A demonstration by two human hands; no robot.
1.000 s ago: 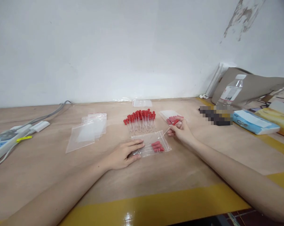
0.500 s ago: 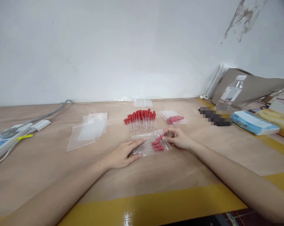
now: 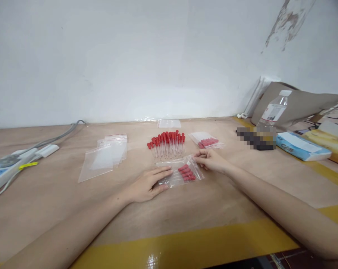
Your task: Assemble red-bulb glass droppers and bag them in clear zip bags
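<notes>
A clear zip-lock bag (image 3: 174,178) lies flat on the table, holding several droppers with red rubber bulbs (image 3: 187,173) toward its right end. My left hand (image 3: 149,184) rests on the bag's left part, fingers stretched out and thumb apart. At the bag's right edge, my right hand (image 3: 209,160) has thumb and fingers pinched on the plastic. Just beyond the bag, a fanned pile of loose glass droppers (image 3: 169,142) points its red bulbs at the wall. A filled bag of droppers (image 3: 207,141) lies to the right of the pile.
Overlapping empty zip-lock bags (image 3: 106,155) lie at left, another bag (image 3: 169,123) by the wall. A power strip (image 3: 9,168) with cables is far left. At right are a plastic bottle (image 3: 274,110), a blue tissue pack (image 3: 303,146) and a grey bag (image 3: 306,101).
The red-bulbed dropper at my right fingers has gone into the bag and lies in line with the others. My right hand now pinches the bag's edge; my left hand stays put.
</notes>
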